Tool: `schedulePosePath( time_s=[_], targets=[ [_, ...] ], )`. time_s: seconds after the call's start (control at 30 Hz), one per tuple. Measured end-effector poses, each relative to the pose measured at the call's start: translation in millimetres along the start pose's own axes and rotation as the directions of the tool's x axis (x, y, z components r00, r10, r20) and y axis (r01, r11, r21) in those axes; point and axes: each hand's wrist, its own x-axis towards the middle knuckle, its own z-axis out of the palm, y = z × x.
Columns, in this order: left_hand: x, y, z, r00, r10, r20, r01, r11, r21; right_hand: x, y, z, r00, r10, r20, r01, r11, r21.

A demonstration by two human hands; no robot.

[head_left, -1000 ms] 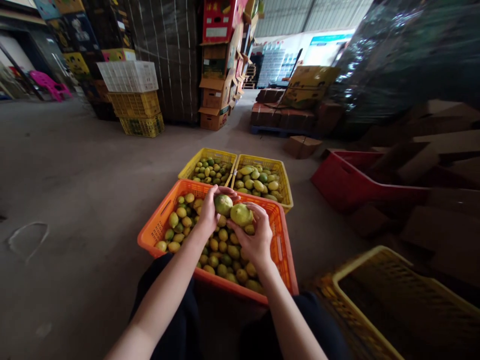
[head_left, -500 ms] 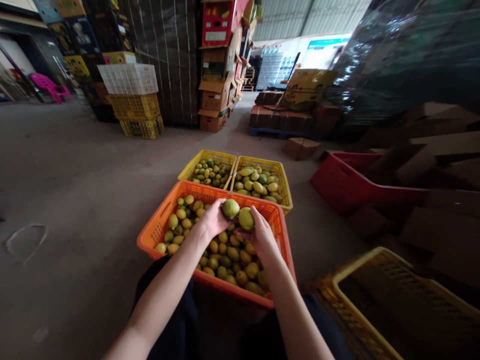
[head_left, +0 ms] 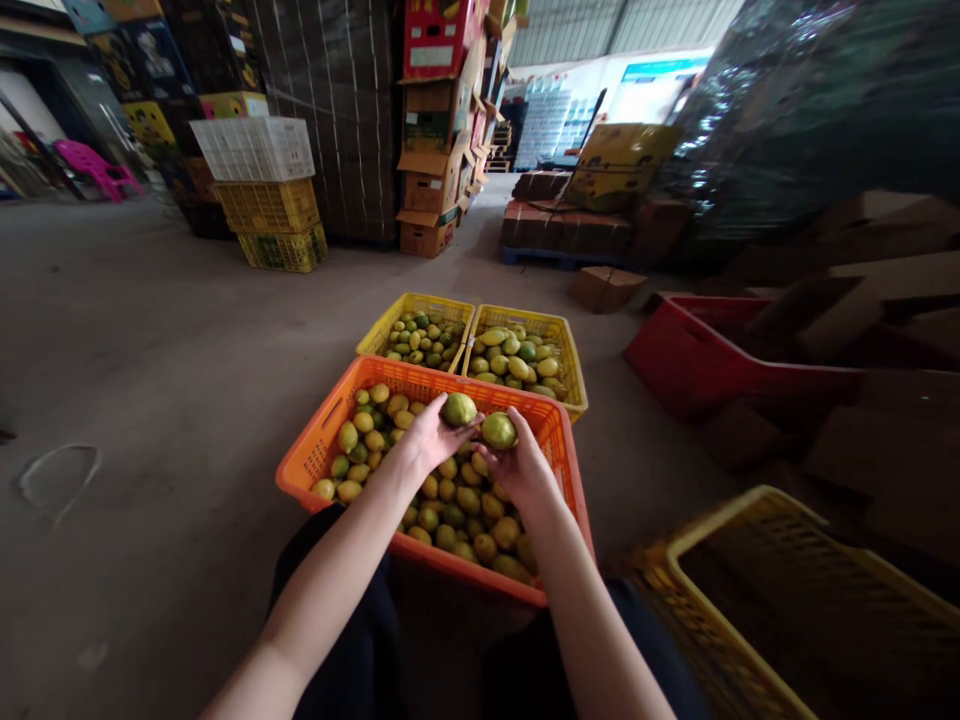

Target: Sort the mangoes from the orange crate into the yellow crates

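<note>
Above the orange crate (head_left: 566, 450), my left hand (head_left: 435, 436) holds a green fruit (head_left: 459, 408) on its fingers. Beside it my right hand (head_left: 519, 462) holds another green fruit (head_left: 499, 430) between thumb and fingers. The two fruits are close together, with a small gap between them. Under my hands the crate is filled with yellow and green fruits (head_left: 466, 502); my forearms hide part of them. Behind it stand two yellow crates, the left one (head_left: 367, 340) with small greenish fruits, the right one (head_left: 579, 385) with larger ones.
At the lower right stands a yellow crate (head_left: 720, 515), with a red crate (head_left: 675, 350) and cardboard pieces beyond it. Stacked white and yellow crates (head_left: 266, 205), cardboard boxes (head_left: 427, 190) and a loaded blue pallet (head_left: 555, 258) stand farther back.
The fruit in my right hand has turned and shifted slightly right and up. My left fingers are spread more visibly under their fruit. The view has tilted a little.
</note>
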Motion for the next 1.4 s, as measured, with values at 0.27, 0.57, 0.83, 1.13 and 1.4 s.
schedulePosePath(
  time_s=[0.27, 0.57, 0.83, 1.13, 1.4],
  targets=[
    [3.6, 0.6, -1.1, 0.999, 0.027, 0.026, -0.027, 1.0, -0.013, -1.3, 0.1, -0.8, 0.998, 0.021, 0.061, -0.02, 1.0, -0.013],
    [2.0, -1.4, -4.5, 0.996, 0.07, 0.058, -0.068, 0.997, -0.032, 4.8, 5.4, -5.5, 0.998, -0.047, 0.043, 0.05, 0.995, -0.084],
    [-5.7, 5.0, 3.1, 0.978, 0.156, 0.138, -0.148, 0.987, -0.069, -2.9, -0.3, -4.3, 0.99, -0.133, 0.049, 0.135, 0.99, -0.035],
    [-14.1, 4.3, 4.1, 0.934, 0.108, 0.341, -0.141, 0.987, 0.074, -11.8, -3.4, -1.6, 0.962, -0.18, 0.206, 0.197, 0.978, -0.063],
    [-2.3, 2.0, 0.0, 0.989, 0.106, 0.099, -0.089, 0.983, -0.163, -2.6, -2.7, -5.2, 0.993, -0.068, 0.099, 0.061, 0.996, 0.07]
  ],
)
